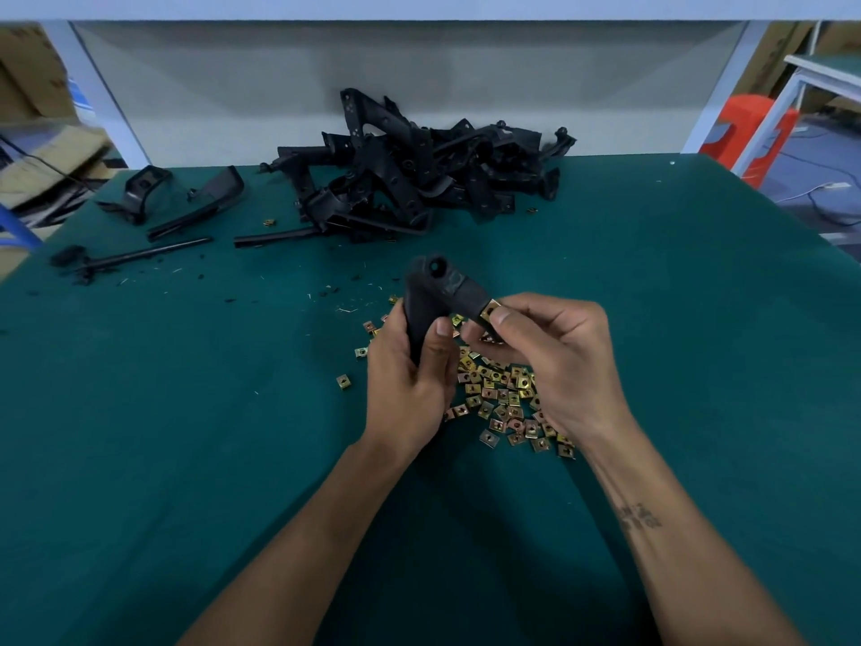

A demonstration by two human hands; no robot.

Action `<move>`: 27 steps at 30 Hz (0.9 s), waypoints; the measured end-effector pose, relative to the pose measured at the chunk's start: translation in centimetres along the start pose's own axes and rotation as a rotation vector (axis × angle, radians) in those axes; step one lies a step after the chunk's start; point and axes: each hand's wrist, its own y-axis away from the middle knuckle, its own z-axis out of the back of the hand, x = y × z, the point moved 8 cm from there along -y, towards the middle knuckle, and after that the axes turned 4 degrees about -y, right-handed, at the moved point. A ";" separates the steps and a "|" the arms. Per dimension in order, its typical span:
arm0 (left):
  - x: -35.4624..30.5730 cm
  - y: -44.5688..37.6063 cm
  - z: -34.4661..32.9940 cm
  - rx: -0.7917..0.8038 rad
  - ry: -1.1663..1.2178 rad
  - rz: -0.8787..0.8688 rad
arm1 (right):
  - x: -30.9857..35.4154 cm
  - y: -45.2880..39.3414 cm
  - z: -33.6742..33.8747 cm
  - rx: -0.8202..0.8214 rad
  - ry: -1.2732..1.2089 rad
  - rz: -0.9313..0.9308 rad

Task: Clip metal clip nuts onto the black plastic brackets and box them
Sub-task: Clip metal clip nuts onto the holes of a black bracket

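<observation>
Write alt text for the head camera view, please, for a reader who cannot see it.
A left hand holds a black plastic bracket while the right hand presses a gold-coloured metal clip nut onto its end, above a scattered pile of clip nuts on a green table. More black brackets lie heaped behind.

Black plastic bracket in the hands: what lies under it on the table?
Under the held black plastic bracket lies a loose heap of small brass-coloured metal clip nuts on the green table mat. Both hands cover part of the heap, so its full spread is hidden.
</observation>
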 end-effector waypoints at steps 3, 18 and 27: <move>0.3 -0.1 0.1 -0.002 -0.015 -0.004 | 0.4 0.1 -0.1 0.001 -0.026 0.003; 0.7 -0.1 0.2 0.021 0.059 0.088 | -1.0 -0.3 -0.6 0.022 -0.103 -0.162; 3.2 -0.5 3.8 -0.252 0.261 0.317 | -2.1 -2.3 5.1 -0.196 0.637 -0.019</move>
